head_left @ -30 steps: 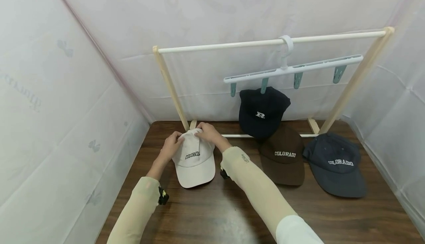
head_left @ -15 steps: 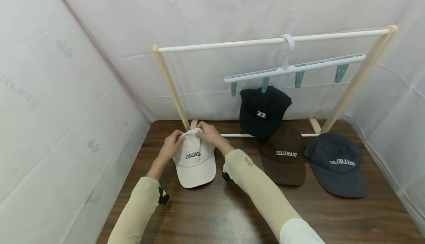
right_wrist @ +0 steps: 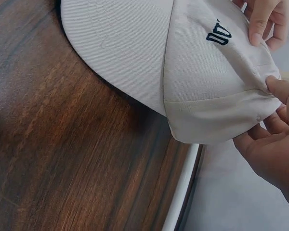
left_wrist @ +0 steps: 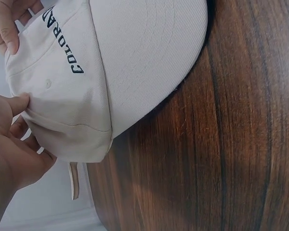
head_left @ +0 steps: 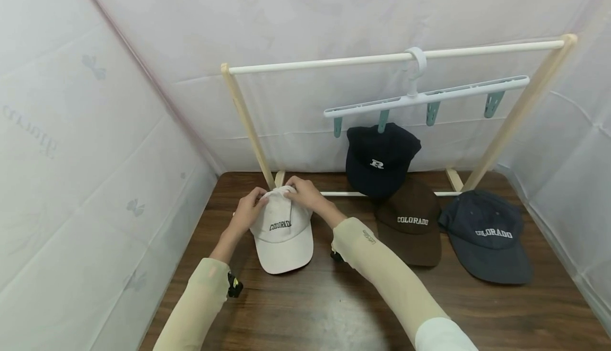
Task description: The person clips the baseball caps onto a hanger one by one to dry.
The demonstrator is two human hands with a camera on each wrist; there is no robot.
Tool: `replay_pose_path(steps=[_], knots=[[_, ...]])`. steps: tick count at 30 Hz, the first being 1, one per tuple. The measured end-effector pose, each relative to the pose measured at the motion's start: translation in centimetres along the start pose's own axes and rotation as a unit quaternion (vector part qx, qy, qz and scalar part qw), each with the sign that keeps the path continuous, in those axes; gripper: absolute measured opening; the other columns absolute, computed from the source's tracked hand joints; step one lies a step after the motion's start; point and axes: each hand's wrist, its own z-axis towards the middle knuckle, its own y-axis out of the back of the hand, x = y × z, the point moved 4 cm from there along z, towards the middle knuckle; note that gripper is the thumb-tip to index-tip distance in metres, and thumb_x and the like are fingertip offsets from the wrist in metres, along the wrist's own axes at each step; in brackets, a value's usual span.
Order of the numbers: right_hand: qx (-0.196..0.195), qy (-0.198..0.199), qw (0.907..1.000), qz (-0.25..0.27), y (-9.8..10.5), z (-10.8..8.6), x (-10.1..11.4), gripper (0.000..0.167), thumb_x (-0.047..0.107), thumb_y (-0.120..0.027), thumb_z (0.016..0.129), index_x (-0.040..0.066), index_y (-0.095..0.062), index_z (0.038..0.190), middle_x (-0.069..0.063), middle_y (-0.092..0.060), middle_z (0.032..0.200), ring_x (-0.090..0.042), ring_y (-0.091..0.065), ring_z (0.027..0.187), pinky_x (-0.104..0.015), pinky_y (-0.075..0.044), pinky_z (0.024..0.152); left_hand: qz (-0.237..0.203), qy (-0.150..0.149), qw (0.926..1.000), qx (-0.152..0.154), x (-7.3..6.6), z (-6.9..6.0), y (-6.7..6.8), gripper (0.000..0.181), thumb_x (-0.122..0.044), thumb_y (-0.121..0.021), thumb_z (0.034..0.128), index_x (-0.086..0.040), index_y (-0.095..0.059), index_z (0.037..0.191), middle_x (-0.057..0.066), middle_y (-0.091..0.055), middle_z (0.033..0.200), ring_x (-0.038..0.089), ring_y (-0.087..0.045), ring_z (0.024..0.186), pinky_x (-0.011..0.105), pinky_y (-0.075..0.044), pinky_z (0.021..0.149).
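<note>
A white baseball cap [head_left: 281,234] lettered COLORADO is held between both hands at the table's left, its brim toward the person. My left hand [head_left: 247,212] pinches the left side of its crown, thumb on the front and fingers behind, as the left wrist view shows on the cap's cloth [left_wrist: 72,101]. On the other side of the crown, my right hand [head_left: 307,194] pinches the fabric near the top; in the right wrist view its thumb presses the front of the cap [right_wrist: 207,72] and the fingers go behind. The back of the cap is hidden.
A rack [head_left: 324,64] carries a white clip hanger [head_left: 444,95] with teal clips. From one clip hangs a navy cap [head_left: 382,160] marked R. A brown cap [head_left: 410,229] and a dark grey-blue cap [head_left: 489,239] lie on the wooden table [head_left: 305,314] at the right.
The white cap and both hands have shifted slightly right and toward the person in the head view. Both hands keep their hold. The camera view has moved a little.
</note>
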Motion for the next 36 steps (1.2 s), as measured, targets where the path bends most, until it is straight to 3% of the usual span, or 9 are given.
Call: replay_pose_path(steps=[10, 21, 29, 36], knots=[[-0.024, 0.014, 0.9996, 0.006, 0.5, -1.1, 0.0, 0.029, 0.022, -0.069, 0.099, 0.004, -0.066, 0.122, -0.013, -0.072, 0.114, -0.025, -0.069, 0.105, -0.033, -0.059, 0.082, -0.007, -0.003, 1.0000, -0.001, -0.8, -0.5, -0.2, 0.014, -0.012, -0.061, 0.1029, -0.007, -0.063, 0.116, 0.013, -0.070, 0.103, 0.025, -0.064, 0.089, 0.038, -0.052, 0.076], [-0.041, 0.023, 0.9989, 0.005, 1.9, -2.7, 1.0, 0.030, 0.026, -0.072, 0.097, 0.007, -0.071, 0.120, -0.010, -0.074, 0.115, -0.026, -0.070, 0.107, -0.034, -0.059, 0.084, -0.010, -0.017, 0.9998, 0.001, -2.9, -1.0, 0.4, 0.015, -0.010, -0.060, 0.1027, -0.006, -0.063, 0.117, 0.013, -0.070, 0.103, 0.026, -0.065, 0.089, 0.039, -0.053, 0.075], [-0.051, 0.015, 0.9981, 0.030, 3.0, -3.7, 1.2, 0.028, 0.027, -0.073, 0.096, 0.010, -0.071, 0.118, -0.007, -0.075, 0.114, -0.022, -0.070, 0.109, -0.033, -0.059, 0.082, -0.011, -0.029, 0.9995, 0.005, -4.4, -0.9, 0.6, 0.013, -0.012, -0.060, 0.1034, -0.007, -0.062, 0.115, 0.013, -0.069, 0.102, 0.027, -0.065, 0.092, 0.042, -0.054, 0.076], [-0.058, 0.030, 0.9974, 0.032, 4.3, -4.8, 1.6, 0.030, 0.027, -0.073, 0.096, 0.010, -0.072, 0.120, -0.006, -0.074, 0.117, -0.021, -0.069, 0.110, -0.034, -0.059, 0.085, -0.018, -0.042, 0.9989, 0.008, -6.0, -0.7, 0.7, 0.013, -0.013, -0.059, 0.1037, -0.007, -0.063, 0.116, 0.013, -0.070, 0.107, 0.028, -0.066, 0.098, 0.044, -0.054, 0.080]])
